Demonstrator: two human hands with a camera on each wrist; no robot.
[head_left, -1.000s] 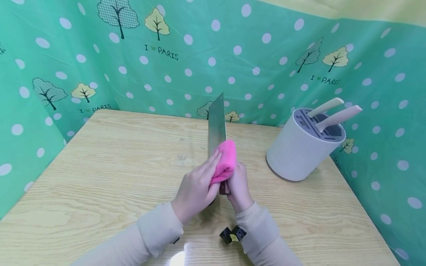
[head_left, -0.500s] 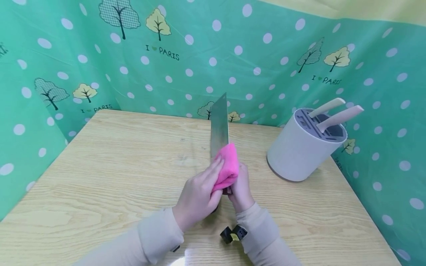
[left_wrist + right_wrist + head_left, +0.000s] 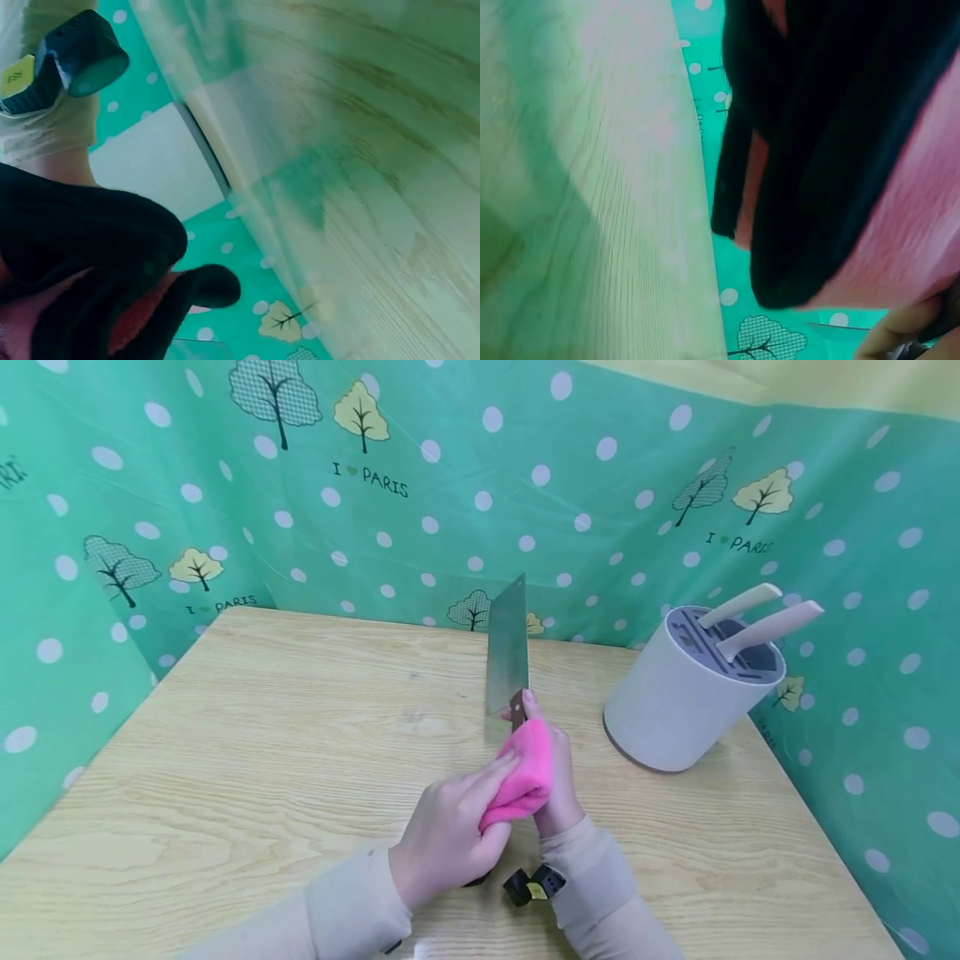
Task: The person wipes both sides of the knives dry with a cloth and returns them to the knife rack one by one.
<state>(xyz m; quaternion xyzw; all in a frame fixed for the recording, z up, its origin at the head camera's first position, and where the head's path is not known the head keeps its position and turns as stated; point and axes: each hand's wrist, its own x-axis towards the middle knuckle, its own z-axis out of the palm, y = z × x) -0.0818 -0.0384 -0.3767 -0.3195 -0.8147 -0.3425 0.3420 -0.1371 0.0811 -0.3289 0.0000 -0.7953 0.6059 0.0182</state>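
A cleaver (image 3: 509,647) points away from me in the head view, its broad blade standing on edge. My right hand (image 3: 561,777) grips its brown handle (image 3: 517,708), thumb near the blade end. A folded pink cloth (image 3: 531,772) lies against the handle's lower part and partly hides the right hand. My left hand (image 3: 453,831) holds this cloth from the left, fingers on top and thumb below. The right wrist view shows the cloth (image 3: 907,217) close up, with fingers (image 3: 900,330) of the right hand under it. Dark shapes hide much of both wrist views.
A white knife block (image 3: 682,702) stands on the right of the wooden table (image 3: 262,735). Two pale knife handles (image 3: 768,628) stick out of its slotted top. Green polka-dot fabric (image 3: 450,460) hangs behind and at the sides. A black wrist camera (image 3: 534,885) sits at the right cuff.
My left hand has drawn the pink cloth back toward me along the cleaver, from the blade's base down the handle. The handle's front end now shows. The cleaver has shifted slightly right.
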